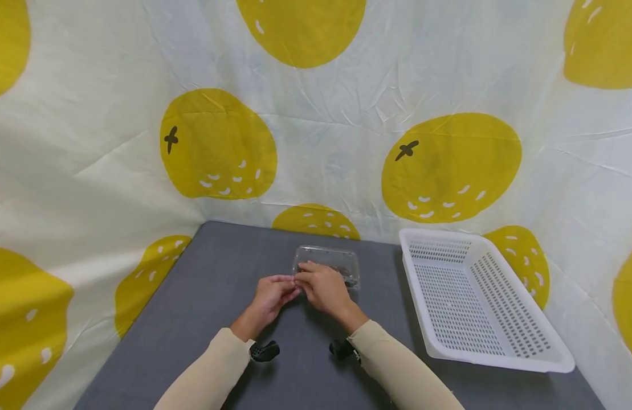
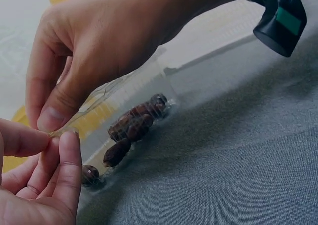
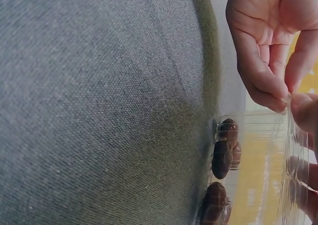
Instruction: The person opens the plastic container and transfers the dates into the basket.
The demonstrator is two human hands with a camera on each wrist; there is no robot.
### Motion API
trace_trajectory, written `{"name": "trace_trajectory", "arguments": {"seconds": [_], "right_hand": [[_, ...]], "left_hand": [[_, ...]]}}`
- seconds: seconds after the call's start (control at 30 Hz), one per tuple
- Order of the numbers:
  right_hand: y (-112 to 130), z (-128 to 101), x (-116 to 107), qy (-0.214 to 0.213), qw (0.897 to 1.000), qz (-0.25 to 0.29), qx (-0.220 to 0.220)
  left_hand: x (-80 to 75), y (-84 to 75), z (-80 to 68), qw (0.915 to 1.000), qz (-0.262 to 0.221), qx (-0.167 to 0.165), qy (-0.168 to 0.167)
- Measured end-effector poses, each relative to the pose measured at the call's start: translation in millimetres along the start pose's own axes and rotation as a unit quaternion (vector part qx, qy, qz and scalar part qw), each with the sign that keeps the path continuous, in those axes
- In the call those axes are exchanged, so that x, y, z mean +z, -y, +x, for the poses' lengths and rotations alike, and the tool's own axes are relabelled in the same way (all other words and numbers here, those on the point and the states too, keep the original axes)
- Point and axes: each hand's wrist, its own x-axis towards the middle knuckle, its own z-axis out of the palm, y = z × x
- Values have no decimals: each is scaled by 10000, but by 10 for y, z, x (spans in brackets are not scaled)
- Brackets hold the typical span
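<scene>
A clear plastic clamshell box [image 1: 330, 261] lies on the grey table [image 1: 203, 296], with several brown dates [image 2: 134, 125] inside it. Both hands meet at its near left corner. My left hand [image 1: 276, 291] pinches the thin plastic edge [image 2: 63, 131] between thumb and curled fingers. My right hand [image 1: 322, 285] pinches the same edge from above, thumb pressed down against it. In the right wrist view the dates [image 3: 222, 155] show through the clear wall, with the left hand's fingertips [image 3: 271, 93] at the rim.
A white perforated plastic basket [image 1: 492, 287] stands on the table to the right of the box. A cloth backdrop [image 1: 316, 125] printed with yellow fruit closes off the back and sides. Bare grey table surface lies to the left and near me.
</scene>
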Motion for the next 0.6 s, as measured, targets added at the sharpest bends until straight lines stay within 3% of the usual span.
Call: {"name": "trace_trajectory", "arguments": {"seconds": [0.37,0.6], "right_hand": [[9,44,28,-476,9981,-345,-176],[38,69,81,-923,9935,-554,-366]], "left_hand": [[52,-17,11,9998,-145,80,-75],[93,-7,7,9992,-206,110,-322]]}}
